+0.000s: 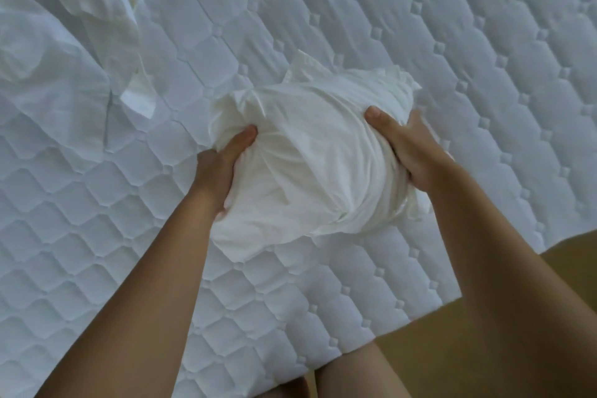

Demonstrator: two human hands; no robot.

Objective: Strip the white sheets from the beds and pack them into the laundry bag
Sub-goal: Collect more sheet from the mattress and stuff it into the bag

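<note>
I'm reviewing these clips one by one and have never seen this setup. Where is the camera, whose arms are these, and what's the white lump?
There is no machine: a person wears a wide-angle camera on the head, so this one picture looks down over their own bare arms. The left hand and right hand grip a bundled white sheet from either side, thumbs on top, over a bare quilted mattress. More loose white linen lies on it at the upper left. Wooden floor shows lower right.
</note>
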